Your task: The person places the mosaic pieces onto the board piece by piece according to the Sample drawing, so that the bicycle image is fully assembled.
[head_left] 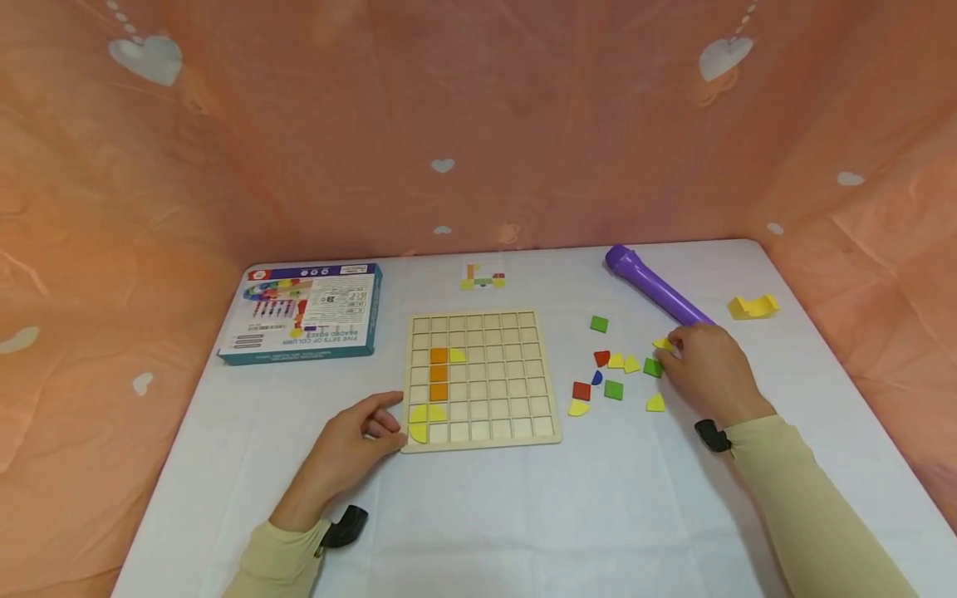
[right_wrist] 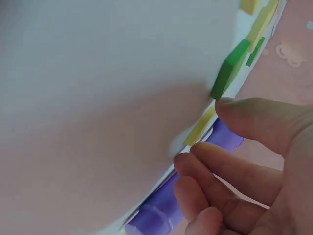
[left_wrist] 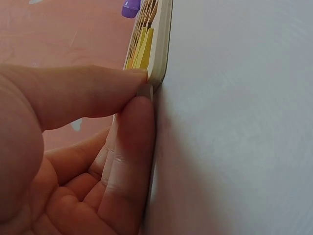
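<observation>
My left hand (head_left: pixel 347 448) grips the lower left corner of a wooden grid board (head_left: pixel 516 442), its thumb and a finger meeting there in the left wrist view. Orange squares (head_left: pixel 439 374) make a column on the board, a yellow quarter-circle piece (head_left: pixel 457 355) beside the top one. Several yellow pieces (head_left: pixel 419 423) fill cells near the lower left. To the right, my right hand (head_left: pixel 706 370) has thumb and forefinger at opposite ends of a yellow piece (right_wrist: pixel 200 127), low at the tabletop. A green square (right_wrist: pixel 229 71) lies close to that thumb.
Loose red, green, blue and yellow pieces (head_left: pixel 614 390) lie between board and right hand. A purple microphone-shaped toy (head_left: pixel 650 286) and a yellow block (head_left: pixel 753 307) lie beyond that hand. A small pattern card (head_left: pixel 483 276) lies behind the board, a box (head_left: pixel 302 316) at back left.
</observation>
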Tool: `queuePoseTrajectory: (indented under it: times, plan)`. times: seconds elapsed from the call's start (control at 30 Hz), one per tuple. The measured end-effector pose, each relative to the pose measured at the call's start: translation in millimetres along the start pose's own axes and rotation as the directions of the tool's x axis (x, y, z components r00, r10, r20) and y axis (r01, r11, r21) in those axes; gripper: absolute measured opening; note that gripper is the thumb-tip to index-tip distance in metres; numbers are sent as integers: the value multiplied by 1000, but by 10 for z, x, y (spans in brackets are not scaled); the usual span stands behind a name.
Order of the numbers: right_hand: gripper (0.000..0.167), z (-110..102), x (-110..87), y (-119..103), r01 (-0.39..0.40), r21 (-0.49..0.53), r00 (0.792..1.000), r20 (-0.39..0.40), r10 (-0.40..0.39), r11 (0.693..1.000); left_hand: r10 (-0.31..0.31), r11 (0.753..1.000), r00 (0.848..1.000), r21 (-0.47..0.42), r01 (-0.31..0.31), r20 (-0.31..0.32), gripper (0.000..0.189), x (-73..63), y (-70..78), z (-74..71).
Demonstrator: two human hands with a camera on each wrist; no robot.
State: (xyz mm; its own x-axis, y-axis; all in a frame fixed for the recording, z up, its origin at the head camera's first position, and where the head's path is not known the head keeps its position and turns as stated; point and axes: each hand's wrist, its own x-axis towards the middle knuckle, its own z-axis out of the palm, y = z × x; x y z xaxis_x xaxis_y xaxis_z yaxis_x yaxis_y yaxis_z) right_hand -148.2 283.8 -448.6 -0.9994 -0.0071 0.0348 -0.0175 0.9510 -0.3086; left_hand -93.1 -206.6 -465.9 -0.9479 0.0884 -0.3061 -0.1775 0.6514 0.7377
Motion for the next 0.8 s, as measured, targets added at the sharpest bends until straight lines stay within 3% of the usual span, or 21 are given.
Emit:
queuePoseTrajectory:
  times: [0.57, 0.7, 0.8]
  plan:
    - [29, -34, 127, -97, 14, 64, 995, 97, -21, 998, 35, 999, 999, -30, -35, 1, 58, 4, -13, 2]
    - [32, -55, 104, -256, 8, 92, 991, 133, -21, 996, 30, 999, 1000, -30, -30, 4, 59, -2, -6, 0]
    - [30, -29, 98, -464, 52, 96, 989, 131, -64, 994, 21, 999, 1000, -28, -21, 1, 59, -8, 3, -6]
